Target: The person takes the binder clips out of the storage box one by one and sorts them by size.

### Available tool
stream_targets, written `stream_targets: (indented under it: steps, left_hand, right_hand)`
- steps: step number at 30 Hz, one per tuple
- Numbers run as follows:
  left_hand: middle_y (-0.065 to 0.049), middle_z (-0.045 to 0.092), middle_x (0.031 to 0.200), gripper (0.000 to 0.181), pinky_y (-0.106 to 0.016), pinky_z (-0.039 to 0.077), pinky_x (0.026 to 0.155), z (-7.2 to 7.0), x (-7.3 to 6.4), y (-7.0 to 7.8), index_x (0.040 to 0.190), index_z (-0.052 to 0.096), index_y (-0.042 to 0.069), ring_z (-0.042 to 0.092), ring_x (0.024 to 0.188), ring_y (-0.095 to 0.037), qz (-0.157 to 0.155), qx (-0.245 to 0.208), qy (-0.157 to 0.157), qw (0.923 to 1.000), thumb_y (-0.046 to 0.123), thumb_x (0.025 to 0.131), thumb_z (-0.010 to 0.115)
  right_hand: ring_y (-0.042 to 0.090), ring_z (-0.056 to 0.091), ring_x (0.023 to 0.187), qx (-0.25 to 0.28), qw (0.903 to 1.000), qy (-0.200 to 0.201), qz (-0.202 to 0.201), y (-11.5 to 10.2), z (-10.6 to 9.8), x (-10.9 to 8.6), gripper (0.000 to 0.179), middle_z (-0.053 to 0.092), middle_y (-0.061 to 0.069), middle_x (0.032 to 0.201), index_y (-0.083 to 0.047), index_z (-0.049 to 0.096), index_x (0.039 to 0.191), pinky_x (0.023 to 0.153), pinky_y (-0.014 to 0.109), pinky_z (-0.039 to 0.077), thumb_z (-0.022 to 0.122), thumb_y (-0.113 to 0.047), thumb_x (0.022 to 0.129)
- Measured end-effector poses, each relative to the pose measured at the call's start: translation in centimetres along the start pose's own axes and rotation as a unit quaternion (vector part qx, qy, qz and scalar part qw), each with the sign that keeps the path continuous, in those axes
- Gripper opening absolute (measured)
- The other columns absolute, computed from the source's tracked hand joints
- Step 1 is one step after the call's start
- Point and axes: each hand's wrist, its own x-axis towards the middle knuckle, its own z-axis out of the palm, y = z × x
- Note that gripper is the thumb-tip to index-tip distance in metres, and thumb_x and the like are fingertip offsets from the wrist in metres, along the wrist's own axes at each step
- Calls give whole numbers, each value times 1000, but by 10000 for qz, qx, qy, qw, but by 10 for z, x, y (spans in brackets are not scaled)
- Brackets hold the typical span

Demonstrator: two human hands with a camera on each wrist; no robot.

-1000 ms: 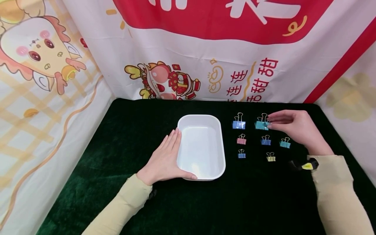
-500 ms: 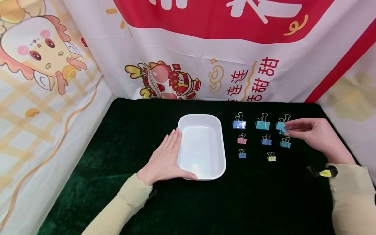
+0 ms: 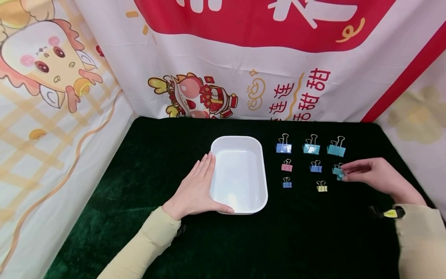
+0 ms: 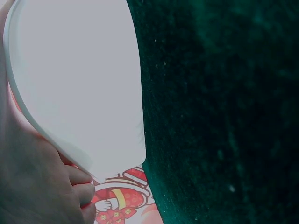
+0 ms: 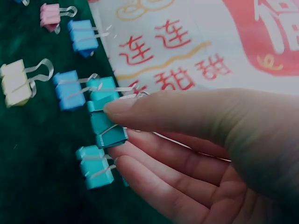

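green cloth (image 3: 139, 174) bears tray (image 3: 259, 201), seven other clips.

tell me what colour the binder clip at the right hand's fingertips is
Teal. The small binder clip at the right hand shows best in the right wrist view.

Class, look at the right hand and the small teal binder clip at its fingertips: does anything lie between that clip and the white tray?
Yes. The right hand pinches the small teal clip. Between it and the white tray lie the small blue clip and the pink clip.
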Motion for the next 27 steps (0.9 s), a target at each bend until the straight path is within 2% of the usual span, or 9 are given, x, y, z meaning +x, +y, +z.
stream_targets:
  steps: [5,9,15,21,24,27]
  left_hand:
    - [-5,-6,170,153,-40,5,123,1,-3,0,164,-3,11,-4,154,-19,-44,-44,1,10000,105,55,48]
    - [-5,-5,170,152,-39,4,123,1,-5,-1,164,-3,10,-4,154,-19,-60,-32,8,10000,105,55,48]
    - [-5,-5,170,152,-40,5,123,1,-4,-1,163,-3,11,-4,154,-19,-47,-53,50,10000,104,55,49]
    - [-5,-5,170,152,-40,5,123,4,-4,-1,164,-3,11,-4,154,-19,-87,-92,31,9999,104,55,49]
    - [-5,-5,170,152,-41,6,123,4,-5,-1,164,-3,11,-4,154,-20,-50,-105,21,9999,104,55,50]
    - [-5,-5,170,152,-41,6,123,3,-4,0,164,-3,11,-4,154,-19,-22,-88,7,10000,104,56,49]
  right_hand:
    - [10,71,89,51,9992,-384,49,19,9,0,42,75,12,107,4,69,126,74,20,55,76,-23,95]
    - [10,71,90,159,9984,-540,65,27,13,1,39,75,14,107,6,68,126,75,21,55,74,-19,96]
    - [8,69,91,54,9985,-538,89,32,17,4,41,70,19,118,3,70,126,76,22,55,76,-23,95]
    - [9,67,87,-120,9991,-414,54,37,21,6,41,72,14,111,2,70,125,73,24,56,78,-22,93]
    - [10,69,87,77,9992,-393,28,38,24,5,43,73,14,107,6,67,127,73,25,57,78,-18,93]
    - [10,70,89,307,9989,-354,-54,37,24,3,44,72,20,110,10,63,128,73,25,58,77,-13,93]
